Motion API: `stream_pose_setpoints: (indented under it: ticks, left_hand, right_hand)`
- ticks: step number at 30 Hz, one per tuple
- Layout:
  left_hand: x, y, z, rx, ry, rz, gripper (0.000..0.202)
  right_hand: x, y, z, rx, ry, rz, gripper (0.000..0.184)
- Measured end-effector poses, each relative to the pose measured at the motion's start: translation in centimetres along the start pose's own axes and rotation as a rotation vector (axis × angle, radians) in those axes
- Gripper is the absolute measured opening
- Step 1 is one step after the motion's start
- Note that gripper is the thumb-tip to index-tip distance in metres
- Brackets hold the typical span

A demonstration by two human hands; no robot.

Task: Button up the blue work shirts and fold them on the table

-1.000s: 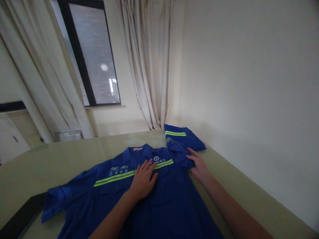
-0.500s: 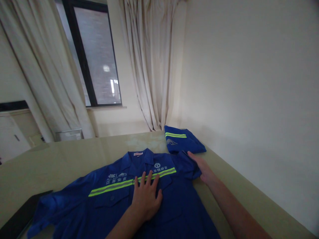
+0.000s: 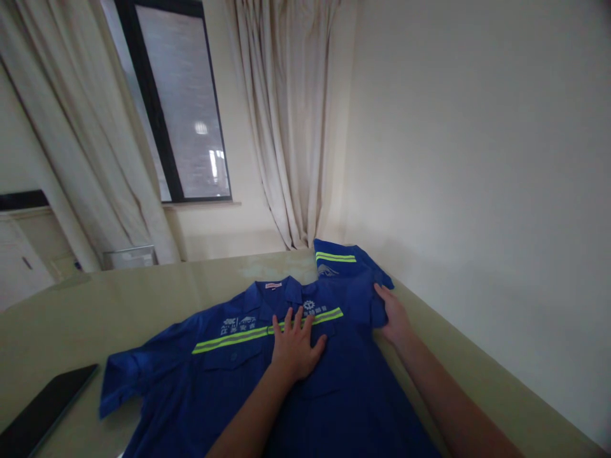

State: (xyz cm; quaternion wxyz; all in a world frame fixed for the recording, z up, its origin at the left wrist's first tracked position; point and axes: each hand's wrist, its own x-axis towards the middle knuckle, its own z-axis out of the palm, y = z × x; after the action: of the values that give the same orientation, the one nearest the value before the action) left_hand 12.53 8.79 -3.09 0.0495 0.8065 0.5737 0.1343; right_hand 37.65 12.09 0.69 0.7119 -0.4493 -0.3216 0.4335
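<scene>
A blue work shirt with a yellow-green reflective stripe, white logos and lettering lies front side up, its collar pointing away from me. My left hand rests flat on the chest by the stripe, fingers spread. At the right, my right hand pinches the edge of the short sleeve on that side, thumb on top; its other fingers are mostly hidden. The opposite sleeve lies spread out on the left. Just behind the right shoulder is a folded blue garment with a similar stripe, partly covered by the shirt.
The pale green table carries everything. A dark flat object lies at the left front. The white wall runs along the table's right edge. Curtains and a window are at the back.
The shirt has shifted right and slightly away from me, with both hands moving along. Its left-side sleeve has come off the dark flat object, which now shows more fully.
</scene>
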Motion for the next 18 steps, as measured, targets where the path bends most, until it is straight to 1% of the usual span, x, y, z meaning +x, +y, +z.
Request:
stream_pose_setpoints:
  ticks: [1, 3, 4, 5, 7, 8, 9, 11, 13, 15, 16, 18]
  left_hand:
    - [0.1, -0.1, 0.0, -0.007, 0.009, 0.003, 0.069]
    - [0.1, -0.4, -0.1, -0.026, 0.036, 0.009, 0.065]
    - [0.1, -0.6, -0.1, -0.037, 0.054, 0.008, 0.06]
    - [0.1, -0.8, -0.1, -0.049, 0.073, 0.004, 0.054]
    - [0.1, -1.2, -0.1, -0.079, 0.114, -0.011, 0.045]
    - [0.1, -1.4, 0.0, -0.097, 0.134, -0.019, 0.042]
    - [0.1, -1.4, 0.0, -0.126, 0.155, -0.025, 0.04]
    - [0.3, -1.4, 0.1, -0.197, 0.197, -0.032, 0.038]
    - [0.5, -1.5, 0.0, -0.26, 0.224, -0.036, 0.037]
    - [0.6, -2.0, -0.4, -0.298, 0.235, -0.031, 0.038]
    - [0.6, -2.7, -0.9, -0.31, 0.24, -0.025, 0.038]
    - [0.0, -5.0, -2.2, -0.31, 0.265, -0.016, 0.039]
  right_hand:
    - [-0.6, -0.1, 0.7, -0.002, -0.077, 0.013, 0.038]
    - [-1.8, -0.3, 2.2, -0.021, -0.28, 0.008, 0.047]
    - [-2.4, -0.3, 2.8, -0.033, -0.361, -0.026, 0.051]
    - [-2.9, -0.2, 3.3, -0.067, -0.411, -0.083, 0.054]
    - [-3.7, 0.3, 3.6, -0.241, -0.422, -0.249, 0.055]
    - [-3.9, 0.7, 3.4, -0.389, -0.441, -0.334, 0.054]
    - [-4.1, 1.3, 3.1, -0.565, -0.489, -0.4, 0.054]
    - [-4.3, 2.4, 2.3, -0.913, -0.626, -0.455, 0.057]
    - [-4.4, 3.3, 1.7, -1.164, -0.725, -0.429, 0.062]
    - [-4.4, 3.7, 1.7, -1.3, -0.718, -0.421, 0.065]
    - [-4.4, 3.7, 1.8, -1.327, -0.708, -0.448, 0.066]
    - [-4.5, 3.6, 2.1, -1.329, -0.717, -0.521, 0.067]
